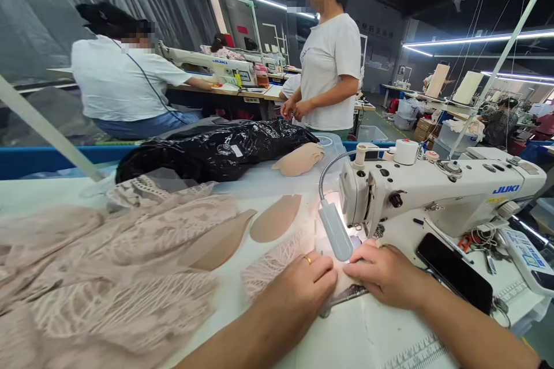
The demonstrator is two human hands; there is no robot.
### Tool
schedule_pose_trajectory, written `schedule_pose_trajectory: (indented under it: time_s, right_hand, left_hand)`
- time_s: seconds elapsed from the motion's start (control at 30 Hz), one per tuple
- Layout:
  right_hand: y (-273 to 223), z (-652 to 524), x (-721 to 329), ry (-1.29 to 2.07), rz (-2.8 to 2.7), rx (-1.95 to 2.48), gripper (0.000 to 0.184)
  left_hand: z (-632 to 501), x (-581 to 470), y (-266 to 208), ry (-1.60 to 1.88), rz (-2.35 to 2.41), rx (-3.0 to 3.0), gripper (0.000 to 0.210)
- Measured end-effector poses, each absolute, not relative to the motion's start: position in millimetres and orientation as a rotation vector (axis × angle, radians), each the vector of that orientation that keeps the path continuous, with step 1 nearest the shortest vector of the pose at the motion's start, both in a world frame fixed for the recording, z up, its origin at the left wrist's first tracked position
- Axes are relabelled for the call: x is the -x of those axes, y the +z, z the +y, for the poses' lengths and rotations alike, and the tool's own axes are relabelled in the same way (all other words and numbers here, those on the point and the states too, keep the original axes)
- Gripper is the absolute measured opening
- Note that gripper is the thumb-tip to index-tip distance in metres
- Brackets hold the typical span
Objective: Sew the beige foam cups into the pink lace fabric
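A piece of pale pink lace fabric (277,259) lies under the needle area of a white sewing machine (433,184). My left hand (300,282) is closed on its near side, fingers curled and a ring on one of them. My right hand (385,274) pinches the fabric's right side close to the needle. The fingertips of both hands nearly meet. A grey lamp (335,230) on a bendy neck hangs just above them and hides the needle and presser foot.
To the left spreads a heap of beige lace garments (130,277), with a flat beige cup piece (276,218) beside it. A black plastic bag (216,150) lies behind. At right are a phone (454,271) and scissors (470,240). Co-workers sit and stand beyond.
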State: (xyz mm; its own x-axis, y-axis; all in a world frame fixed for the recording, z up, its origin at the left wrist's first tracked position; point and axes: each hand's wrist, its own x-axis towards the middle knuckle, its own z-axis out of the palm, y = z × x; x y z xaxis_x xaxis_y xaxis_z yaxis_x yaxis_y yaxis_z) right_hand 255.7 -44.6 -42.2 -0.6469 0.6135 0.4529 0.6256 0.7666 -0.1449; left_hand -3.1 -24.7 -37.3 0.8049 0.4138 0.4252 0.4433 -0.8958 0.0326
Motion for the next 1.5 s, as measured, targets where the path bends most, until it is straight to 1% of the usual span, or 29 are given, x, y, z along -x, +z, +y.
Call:
schedule_pose_trajectory:
  time_s: [0.17, 0.33, 0.4, 0.5, 0.63, 0.77, 0.87, 0.93, 1.17, 1.27, 1.4, 1.5]
  right_hand:
    - [-40.7, -45.2, -254.0, -0.028, -2.456, 0.913, 0.029]
    - [-40.2, -45.9, -254.1, -0.023, -2.465, 0.935, 0.032]
    - [-39.9, -45.9, -253.7, -0.030, -2.464, 0.941, 0.032]
    - [-39.9, -46.0, -252.7, -0.050, -2.447, 0.937, 0.031]
    - [-42.3, -46.3, -252.1, -0.101, -2.455, 0.985, 0.029]
    - [-47.5, -46.0, -252.1, -0.132, -2.467, 1.088, 0.033]
    - [-50.8, -45.2, -252.1, -0.107, -2.457, 1.131, 0.036]
    - [-51.8, -44.9, -252.0, -0.089, -2.448, 1.144, 0.036]
    - [-49.9, -44.4, -250.6, -0.064, -2.453, 1.180, 0.033]
    - [-48.3, -44.8, -249.6, -0.105, -2.463, 1.184, 0.031]
    - [-46.6, -47.0, -249.4, -0.183, -2.473, 1.142, 0.036]
    - [-46.1, -48.4, -250.7, -0.219, -2.461, 1.109, 0.031]
  left_hand:
    - [-25.7, -2.5, -39.3, -0.718, -0.764, 2.917, 0.032]
    - [-22.3, -5.4, -61.1, -0.938, -0.764, 2.883, 0.019]
    - [-20.6, -6.0, -69.0, -1.000, -0.769, 2.861, 0.019]
    - [-16.2, -5.9, -73.2, -0.997, -0.759, 2.873, 0.021]
    - [-3.2, -5.5, -65.7, -0.975, -0.679, 2.939, 0.023]
    - [7.3, -6.5, -43.7, -0.926, -0.538, 2.957, 0.024]
    - [8.7, -6.8, -26.1, -0.837, -0.542, 2.970, 0.021]
    - [9.5, -6.6, -20.6, -0.855, -0.528, 2.982, 0.021]
    - [21.2, -5.5, -31.6, -0.965, -0.431, 2.982, 0.023]
    - [22.9, -6.0, -32.4, -0.971, -0.442, 3.001, 0.023]
    - [20.1, -6.2, -29.4, -0.954, -0.429, 2.955, 0.025]
    - [18.1, -5.9, -30.7, -0.954, -0.384, 2.911, 0.026]
